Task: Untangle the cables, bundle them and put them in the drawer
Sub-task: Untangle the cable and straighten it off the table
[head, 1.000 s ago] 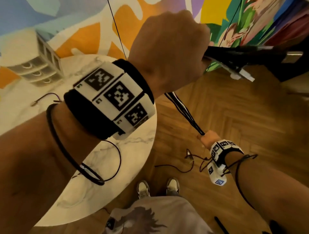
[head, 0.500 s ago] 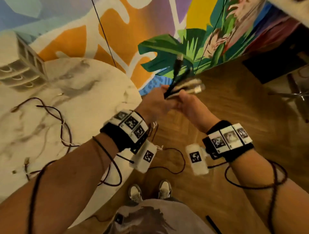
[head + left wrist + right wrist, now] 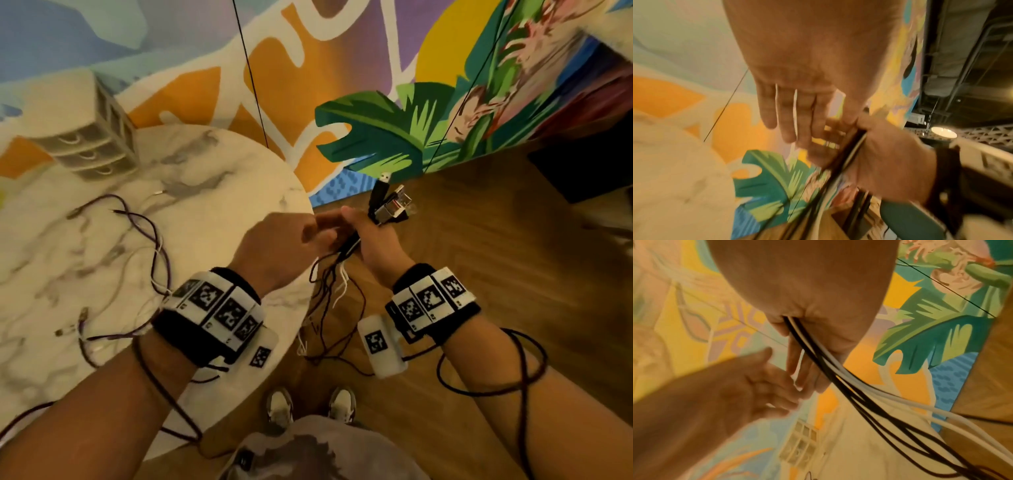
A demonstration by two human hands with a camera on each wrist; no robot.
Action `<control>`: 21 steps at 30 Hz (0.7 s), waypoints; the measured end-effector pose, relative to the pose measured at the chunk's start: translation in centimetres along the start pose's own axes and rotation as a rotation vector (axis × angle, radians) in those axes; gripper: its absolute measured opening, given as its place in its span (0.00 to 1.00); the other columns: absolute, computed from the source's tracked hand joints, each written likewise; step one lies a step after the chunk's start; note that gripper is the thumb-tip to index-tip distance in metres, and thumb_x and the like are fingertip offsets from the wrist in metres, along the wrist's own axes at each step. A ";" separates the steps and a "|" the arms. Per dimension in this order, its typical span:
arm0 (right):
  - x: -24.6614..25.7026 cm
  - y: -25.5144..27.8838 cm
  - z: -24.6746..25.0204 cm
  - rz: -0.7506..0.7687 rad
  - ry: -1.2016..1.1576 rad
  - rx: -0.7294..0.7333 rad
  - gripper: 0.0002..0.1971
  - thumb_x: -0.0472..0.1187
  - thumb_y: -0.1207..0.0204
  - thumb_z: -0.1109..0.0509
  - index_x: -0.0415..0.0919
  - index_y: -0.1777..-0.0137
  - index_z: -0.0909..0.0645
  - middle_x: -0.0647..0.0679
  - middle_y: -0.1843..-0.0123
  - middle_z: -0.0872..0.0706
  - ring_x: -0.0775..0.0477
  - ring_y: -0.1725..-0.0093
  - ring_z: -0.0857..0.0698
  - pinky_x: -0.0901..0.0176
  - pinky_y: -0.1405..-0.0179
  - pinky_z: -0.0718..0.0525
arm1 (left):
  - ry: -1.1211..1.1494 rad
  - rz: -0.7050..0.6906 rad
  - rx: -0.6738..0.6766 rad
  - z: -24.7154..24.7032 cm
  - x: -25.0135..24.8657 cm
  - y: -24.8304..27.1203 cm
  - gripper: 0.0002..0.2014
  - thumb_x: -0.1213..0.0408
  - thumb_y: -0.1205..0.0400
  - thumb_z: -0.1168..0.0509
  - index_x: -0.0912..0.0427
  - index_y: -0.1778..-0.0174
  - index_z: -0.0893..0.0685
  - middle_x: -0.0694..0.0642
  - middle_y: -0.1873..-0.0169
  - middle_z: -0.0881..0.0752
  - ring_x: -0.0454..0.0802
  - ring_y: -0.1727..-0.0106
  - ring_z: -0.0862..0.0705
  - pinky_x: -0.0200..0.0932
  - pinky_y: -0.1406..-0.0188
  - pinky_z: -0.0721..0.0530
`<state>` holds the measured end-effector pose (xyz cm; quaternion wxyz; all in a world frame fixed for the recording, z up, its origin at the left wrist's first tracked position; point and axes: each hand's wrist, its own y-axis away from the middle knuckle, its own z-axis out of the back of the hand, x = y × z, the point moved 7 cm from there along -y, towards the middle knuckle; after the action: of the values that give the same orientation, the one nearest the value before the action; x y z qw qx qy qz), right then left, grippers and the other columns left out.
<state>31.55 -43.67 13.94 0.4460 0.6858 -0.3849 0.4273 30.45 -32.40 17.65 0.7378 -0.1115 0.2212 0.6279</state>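
My right hand (image 3: 361, 236) grips a bundle of black and white cables (image 3: 347, 248) just below their plugs. The USB plugs (image 3: 388, 202) stick up out of the fist. In the right wrist view the cables (image 3: 840, 371) run out of the closed palm and hang down toward the floor. My left hand (image 3: 318, 229) is beside it with straight fingers (image 3: 789, 116) touching the right hand's fingers, and it holds nothing. More loose cables (image 3: 147, 240) lie spread on the round marble table (image 3: 222, 192). A small white drawer unit (image 3: 92, 147) stands at the table's far left.
Both hands are over the wooden floor (image 3: 479, 274), just past the table's right edge. Hanging cable ends (image 3: 329, 329) trail down near my shoes (image 3: 308, 407). A painted mural wall (image 3: 376, 120) stands behind. A dark object (image 3: 582, 171) is at the far right.
A second ago my left hand was raised high on the plug end and my right hand pulled the cables taut below. The hands met, the right took the plug end, the left let go.
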 end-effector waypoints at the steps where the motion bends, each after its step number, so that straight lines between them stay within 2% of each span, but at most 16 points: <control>1: -0.1 -0.1 -0.4 0.014 0.053 0.034 0.21 0.36 0.13 0.51 0.27 0.54 0.18 0.38 0.63 0.11 0.44 0.69 0.12 0.58 0.62 0.13 | 0.026 -0.005 -0.149 1.8 0.4 -0.3 0.17 0.42 0.21 0.42 0.52 0.62 0.22 0.47 0.67 0.20 0.51 0.60 0.19 0.46 0.64 0.25; 2: -0.4 -0.2 -1.1 0.029 0.109 0.096 0.20 0.35 0.13 0.51 0.27 0.54 0.19 0.35 0.63 0.13 0.44 0.71 0.13 0.57 0.66 0.13 | 0.088 -0.068 -0.260 3.2 -0.1 -0.5 0.16 0.43 0.21 0.41 0.52 0.59 0.21 0.47 0.65 0.19 0.49 0.59 0.19 0.46 0.62 0.23; 3: -0.5 -0.1 -1.9 0.045 0.166 0.158 0.18 0.36 0.13 0.51 0.28 0.53 0.20 0.33 0.63 0.15 0.45 0.73 0.14 0.58 0.70 0.13 | 0.144 -0.151 -0.309 4.2 -1.3 -0.5 0.15 0.45 0.20 0.40 0.53 0.52 0.20 0.48 0.58 0.18 0.47 0.54 0.19 0.44 0.57 0.22; 5: -0.7 0.2 -3.2 0.078 0.276 0.219 0.16 0.35 0.12 0.50 0.31 0.53 0.22 0.35 0.64 0.16 0.45 0.74 0.17 0.62 0.75 0.17 | 0.137 -0.260 -0.233 3.8 -3.8 -1.0 0.21 0.45 0.19 0.39 0.56 0.36 0.23 0.51 0.42 0.20 0.43 0.43 0.23 0.39 0.46 0.25; 7: -0.1 0.4 -3.4 0.204 0.323 0.179 0.12 0.35 0.15 0.45 0.35 0.56 0.23 0.37 0.65 0.18 0.37 0.69 0.19 0.61 0.74 0.18 | 0.059 -0.274 -0.107 1.8 -5.1 -1.3 0.28 0.43 0.19 0.40 0.58 0.29 0.28 0.52 0.34 0.23 0.45 0.38 0.24 0.41 0.41 0.26; 9: -0.2 0.5 -2.9 0.311 0.363 0.142 0.12 0.38 0.23 0.40 0.27 0.57 0.22 0.35 0.68 0.21 0.29 0.66 0.22 0.58 0.71 0.19 | 0.011 -0.297 -0.111 0.1 -5.1 -1.0 0.27 0.45 0.19 0.39 0.58 0.29 0.27 0.53 0.36 0.22 0.50 0.39 0.21 0.44 0.44 0.22; 10: -0.7 0.6 -2.7 0.333 0.398 0.141 0.14 0.43 0.23 0.38 0.30 0.56 0.19 0.39 0.69 0.22 0.34 0.66 0.20 0.57 0.71 0.20 | 0.003 -0.310 -0.142 -0.2 -5.0 -0.7 0.25 0.46 0.19 0.39 0.59 0.31 0.25 0.54 0.38 0.20 0.51 0.43 0.19 0.44 0.49 0.21; 12: -2.0 0.5 -2.9 0.331 0.430 0.160 0.11 0.58 0.24 0.35 0.55 0.51 0.16 0.48 0.66 0.22 0.57 0.61 0.16 0.64 0.67 0.20 | 0.001 -0.372 -0.218 -0.5 -4.9 -0.2 0.19 0.52 0.19 0.36 0.60 0.38 0.21 0.55 0.45 0.17 0.53 0.50 0.17 0.43 0.58 0.20; 13: -2.9 0.4 -2.8 0.279 0.478 0.167 0.16 0.59 0.25 0.34 0.56 0.41 0.18 0.45 0.60 0.20 0.66 0.53 0.17 0.71 0.60 0.20 | -0.012 -0.418 -0.256 -0.7 -5.0 0.2 0.15 0.55 0.20 0.35 0.61 0.43 0.20 0.56 0.50 0.17 0.53 0.54 0.17 0.42 0.63 0.21; 14: -4.0 0.1 -2.6 0.171 0.571 0.176 0.22 0.51 0.23 0.33 0.42 0.32 0.22 0.37 0.51 0.18 0.67 0.44 0.19 0.76 0.50 0.25 | -0.032 -0.458 -0.291 -0.8 -5.1 0.5 0.12 0.58 0.22 0.34 0.61 0.48 0.19 0.56 0.54 0.16 0.53 0.57 0.18 0.39 0.67 0.24; 15: -5.2 0.1 -2.3 0.040 0.683 0.203 0.23 0.40 0.20 0.34 0.29 0.28 0.28 0.33 0.39 0.20 0.62 0.37 0.21 0.80 0.45 0.33 | -0.050 -0.482 -0.317 -1.0 -5.1 0.7 0.09 0.60 0.23 0.34 0.61 0.52 0.20 0.56 0.58 0.17 0.52 0.60 0.19 0.38 0.70 0.26; 16: -6.1 0.0 -1.6 -0.043 0.752 0.197 0.22 0.32 0.19 0.37 0.24 0.27 0.33 0.38 0.33 0.22 0.61 0.39 0.22 0.81 0.44 0.37 | -0.057 -0.491 -0.334 -1.2 -4.8 0.9 0.08 0.62 0.24 0.34 0.62 0.54 0.21 0.56 0.61 0.18 0.51 0.62 0.20 0.39 0.72 0.26; 17: -6.9 -0.2 -1.3 -0.071 0.798 0.198 0.21 0.28 0.19 0.38 0.23 0.27 0.33 0.51 0.34 0.23 0.67 0.47 0.25 0.86 0.46 0.39 | -0.047 -0.493 -0.343 -1.3 -4.6 1.1 0.07 0.63 0.25 0.34 0.62 0.55 0.21 0.57 0.61 0.18 0.51 0.63 0.21 0.41 0.74 0.25; 18: -7.2 -0.2 -1.5 -0.081 0.801 0.179 0.20 0.26 0.19 0.38 0.23 0.28 0.32 0.64 0.45 0.28 0.72 0.55 0.30 0.90 0.49 0.38 | -0.019 -0.482 -0.328 -1.5 -4.2 1.3 0.07 0.64 0.24 0.34 0.63 0.54 0.22 0.57 0.60 0.19 0.51 0.63 0.22 0.43 0.74 0.23; 19: -6.9 -0.3 -2.3 -0.055 0.772 0.138 0.17 0.25 0.20 0.38 0.25 0.32 0.28 0.67 0.52 0.33 0.73 0.59 0.32 0.91 0.53 0.36 | 0.025 -0.457 -0.292 -1.6 -3.5 1.5 0.09 0.63 0.23 0.34 0.63 0.51 0.22 0.58 0.56 0.19 0.51 0.60 0.21 0.44 0.71 0.21; 21: -6.7 -0.8 -4.1 0.016 0.588 0.084 0.08 0.24 0.20 0.40 0.36 0.51 0.23 0.60 0.63 0.32 0.72 0.67 0.26 0.83 0.63 0.27 | 0.121 -0.372 -0.192 -1.6 -1.2 2.0 0.16 0.58 0.18 0.38 0.61 0.38 0.24 0.56 0.43 0.21 0.49 0.49 0.21 0.42 0.59 0.21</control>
<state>29.02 -38.54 8.44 0.5062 0.5474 -0.2267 0.6267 28.07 -33.80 17.09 0.8122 -0.2576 0.1799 0.4915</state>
